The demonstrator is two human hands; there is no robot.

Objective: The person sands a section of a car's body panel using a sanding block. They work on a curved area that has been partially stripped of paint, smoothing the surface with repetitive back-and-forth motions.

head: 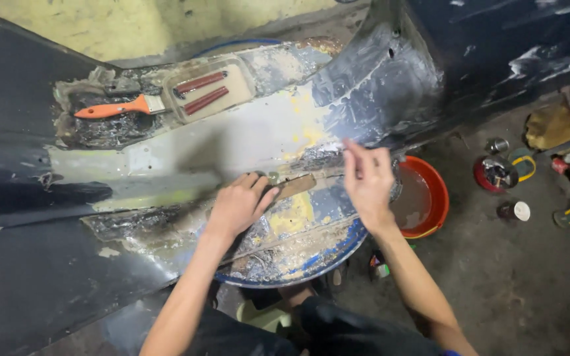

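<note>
Pressing flat with the left hand (237,206) on a brown sanding block (293,187), fingers curled loosely over its near end, held against the filler-patched car body panel (232,142) over a blue drum (311,264); right hand (367,181) half open, fingertips (351,150) pinching something too small to tell, just above the panel beside the block. Looks like mid-sanding of the patch, calling next for steady strokes along the seam, keeping clear of the orange water basin (438,198).
</note>
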